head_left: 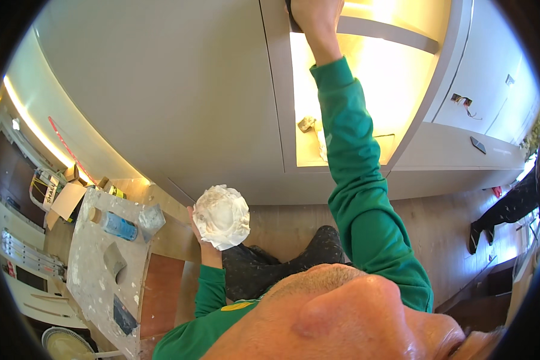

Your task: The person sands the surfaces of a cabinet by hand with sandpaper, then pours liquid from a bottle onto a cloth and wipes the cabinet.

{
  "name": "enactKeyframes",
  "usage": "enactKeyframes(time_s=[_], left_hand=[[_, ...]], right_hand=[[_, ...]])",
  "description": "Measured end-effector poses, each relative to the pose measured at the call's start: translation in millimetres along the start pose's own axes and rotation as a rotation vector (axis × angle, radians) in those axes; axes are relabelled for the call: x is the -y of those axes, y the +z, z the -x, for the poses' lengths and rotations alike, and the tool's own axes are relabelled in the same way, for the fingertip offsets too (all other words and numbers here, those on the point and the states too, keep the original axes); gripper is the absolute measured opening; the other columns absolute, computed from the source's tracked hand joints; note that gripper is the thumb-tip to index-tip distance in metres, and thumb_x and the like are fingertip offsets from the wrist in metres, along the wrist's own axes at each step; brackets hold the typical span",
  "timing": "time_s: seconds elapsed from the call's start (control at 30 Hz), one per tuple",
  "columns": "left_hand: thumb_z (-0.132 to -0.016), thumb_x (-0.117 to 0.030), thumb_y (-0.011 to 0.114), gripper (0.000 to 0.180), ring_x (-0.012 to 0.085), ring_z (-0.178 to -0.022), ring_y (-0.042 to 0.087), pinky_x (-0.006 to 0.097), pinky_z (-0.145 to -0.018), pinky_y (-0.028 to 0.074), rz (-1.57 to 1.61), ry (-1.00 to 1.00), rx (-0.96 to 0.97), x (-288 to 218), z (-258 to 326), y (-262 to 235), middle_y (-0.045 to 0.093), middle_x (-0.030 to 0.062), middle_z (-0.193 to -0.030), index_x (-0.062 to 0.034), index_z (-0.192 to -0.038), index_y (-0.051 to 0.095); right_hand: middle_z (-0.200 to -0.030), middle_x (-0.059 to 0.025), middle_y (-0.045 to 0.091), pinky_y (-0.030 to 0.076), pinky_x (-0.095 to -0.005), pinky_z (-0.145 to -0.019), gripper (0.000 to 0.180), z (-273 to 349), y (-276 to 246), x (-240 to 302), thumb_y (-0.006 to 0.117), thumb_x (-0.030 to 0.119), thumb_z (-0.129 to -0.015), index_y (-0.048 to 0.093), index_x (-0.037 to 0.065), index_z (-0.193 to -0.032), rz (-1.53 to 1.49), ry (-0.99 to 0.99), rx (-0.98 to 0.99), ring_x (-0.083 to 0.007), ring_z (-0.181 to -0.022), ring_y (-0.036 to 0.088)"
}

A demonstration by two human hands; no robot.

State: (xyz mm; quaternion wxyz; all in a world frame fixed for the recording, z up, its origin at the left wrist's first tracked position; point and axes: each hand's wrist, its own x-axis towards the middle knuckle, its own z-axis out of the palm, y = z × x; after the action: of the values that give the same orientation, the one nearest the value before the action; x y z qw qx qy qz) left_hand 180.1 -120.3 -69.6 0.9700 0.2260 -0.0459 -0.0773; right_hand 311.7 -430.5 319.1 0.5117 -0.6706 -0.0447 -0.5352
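Observation:
Low in front of me, my left hand (206, 247) supports a round, bowl-like thing crusted with white putty (221, 217); most of that hand is hidden beneath it. My right arm reaches up and forward in a green sleeve. At the top edge, my right hand (318, 13) is closed beside the upright frame of a lit cabinet niche (396, 90). A dark edge shows at its left side, but the picture cuts off what it holds. Inside the niche, lower down, lies a small brownish item with white material (306, 124), partly behind my sleeve.
On my left, a putty-spotted worktable (90, 264) bears a blue-labelled bottle (115, 225), a clear plastic piece (152, 221) and flat scraps. A bucket (66, 344) stands at lower left. Wires (462, 101) poke from the right wall. Another person's leg (503, 211) shows at right.

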Motion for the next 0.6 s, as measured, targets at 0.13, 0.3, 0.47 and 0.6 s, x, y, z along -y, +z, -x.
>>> enactKeyframes(time_s=[0.13,0.3,0.47,0.6], left_hand=[[-0.099,-0.066,0.042,0.087,0.0390,-0.135,0.053,0.053,-0.113,0.045,-0.082,0.031,0.046,-3,6,14,0.051,0.0233,-0.150,0.0055,-0.149,0.044],[-0.098,-0.040,0.055,0.066,0.0375,-0.130,0.059,0.050,-0.110,0.049,-0.250,0.114,-0.003,-7,-1,30,0.056,0.0224,-0.145,0.0059,-0.145,0.048],[-0.086,-0.001,0.067,0.054,0.0309,-0.114,0.068,0.044,-0.100,0.056,-0.512,0.310,-0.100,-20,-35,88,0.067,0.0177,-0.127,0.0052,-0.137,0.054],[-0.086,0.001,0.077,0.043,0.0211,-0.103,0.069,0.037,-0.094,0.055,-0.857,0.889,-0.017,-32,-86,175,0.072,0.0116,-0.113,0.0057,-0.126,0.063]], right_hand=[[-0.077,-0.0195,0.073,0.053,-0.0415,-0.066,0.025,38,6,-52,0.075,0.023,-0.090,0.075,-0.003,-0.089,-0.174,-0.191,-0.091,-0.0315,-0.068,0.070],[-0.073,-0.0142,0.072,0.052,-0.0394,-0.062,0.024,-2,-2,-2,0.074,0.024,-0.091,0.074,0.000,-0.088,0.015,-0.068,-0.022,-0.0241,-0.065,0.068],[-0.069,-0.0128,0.069,0.050,-0.0369,-0.064,0.030,68,-17,-80,0.077,0.031,-0.084,0.076,0.001,-0.086,-0.119,0.005,0.045,-0.0248,-0.061,0.062],[-0.069,-0.0034,0.063,0.045,-0.0270,-0.047,0.025,141,-84,-86,0.074,0.023,-0.095,0.072,-0.002,-0.099,-0.468,0.428,0.057,-0.0115,-0.052,0.057]])
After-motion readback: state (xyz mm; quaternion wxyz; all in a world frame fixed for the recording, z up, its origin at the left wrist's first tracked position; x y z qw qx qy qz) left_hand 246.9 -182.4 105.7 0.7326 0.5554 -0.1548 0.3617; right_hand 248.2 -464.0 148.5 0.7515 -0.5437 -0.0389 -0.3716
